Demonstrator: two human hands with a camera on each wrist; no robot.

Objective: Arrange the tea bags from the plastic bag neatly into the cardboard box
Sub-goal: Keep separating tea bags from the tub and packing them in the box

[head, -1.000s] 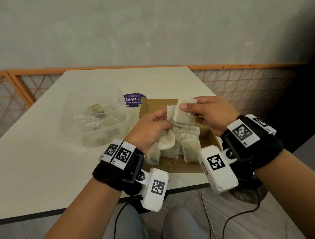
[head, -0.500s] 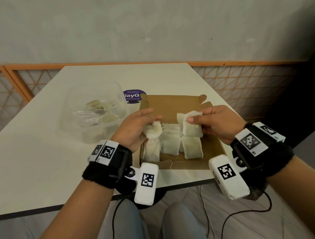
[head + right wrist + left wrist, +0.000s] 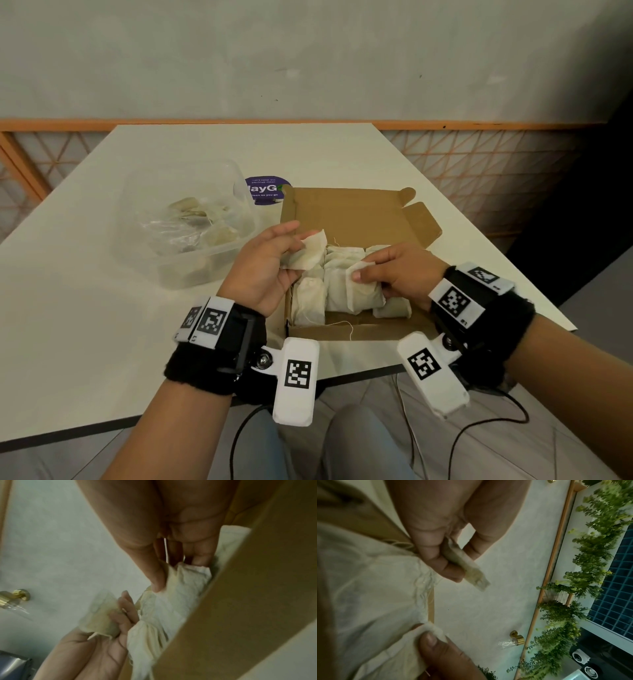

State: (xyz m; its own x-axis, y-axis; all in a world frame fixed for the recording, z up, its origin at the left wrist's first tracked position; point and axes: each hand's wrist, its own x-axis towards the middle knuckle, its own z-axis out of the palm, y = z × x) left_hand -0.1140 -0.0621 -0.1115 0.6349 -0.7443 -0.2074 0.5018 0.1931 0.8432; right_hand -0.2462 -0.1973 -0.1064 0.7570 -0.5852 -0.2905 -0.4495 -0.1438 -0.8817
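The cardboard box point(image 3: 346, 219) sits open on the white bench point(image 3: 85, 308), w/ rows of tea bags point(image 3: 310, 303) lying flat inside. The left hand point(image 3: 263, 267) is over the box's left edge — its grip pinches one tea bag point(image 3: 308, 255) between thumb and fingers, up off the rows. The right hand point(image 3: 400, 274) is low in the box, its grip pinching the top corner of another tea bag point(image 3: 363, 293) that lies on the rows. Left of the box, a clear tub point(image 3: 171, 270) holds the plastic bag point(image 3: 178, 229) w/ more bags — a purple sticker point(image 3: 265, 190) shows behind.
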